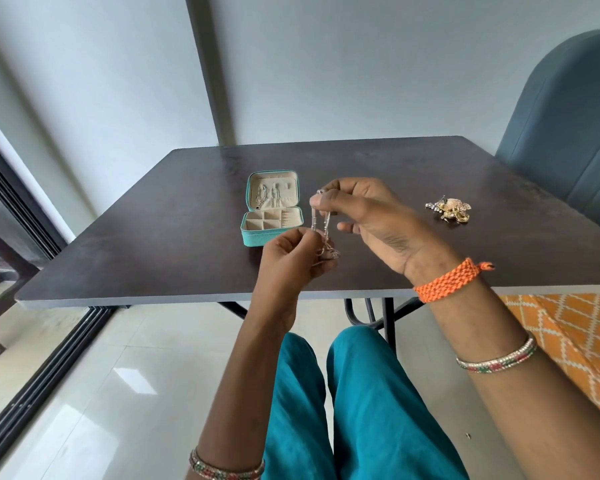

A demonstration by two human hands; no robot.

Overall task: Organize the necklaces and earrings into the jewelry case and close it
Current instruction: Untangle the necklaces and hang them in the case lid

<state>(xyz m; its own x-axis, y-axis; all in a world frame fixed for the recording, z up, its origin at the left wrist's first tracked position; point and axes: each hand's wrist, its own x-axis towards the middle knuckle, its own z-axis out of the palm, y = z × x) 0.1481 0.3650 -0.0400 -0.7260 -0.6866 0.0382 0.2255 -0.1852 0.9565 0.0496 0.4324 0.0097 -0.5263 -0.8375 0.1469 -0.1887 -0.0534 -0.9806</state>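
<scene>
Hands first, since only the head view is on offer: both are up over the near middle of the dark table [395, 174], sharing one silvery necklace [321, 221]. Her right hand [364, 216], centre frame, pinches the top of the chain between thumb and fingertips [317, 201], with the other fingers loosely curled beside it. From that pinch the chain drops as two strands straight down to the left hand [291, 258], just below and a bit left, which pinches the lower part between its fingertips [303, 233]. A small bunched bit of chain, maybe a pendant, sits right at that hand's knuckles; too blurry to call it.

Left of the hands, a bit further back on the table, the teal jewelry case [272, 207] lies open. Its lid is laid back toward the far side with a few thin chains and earrings showing against the beige lining. The front half is split into small beige compartments, and I can't tell what's in them.

Over on the right of the frame, well apart from the hands, a little heap of gold and silver jewelry [451, 210] rests on the tabletop.

An orange braided wristband [447, 284] is on the right wrist, with beaded bangles [497, 358] lower on that arm. A blue-grey chair [568, 133] stands at the upper right.
</scene>
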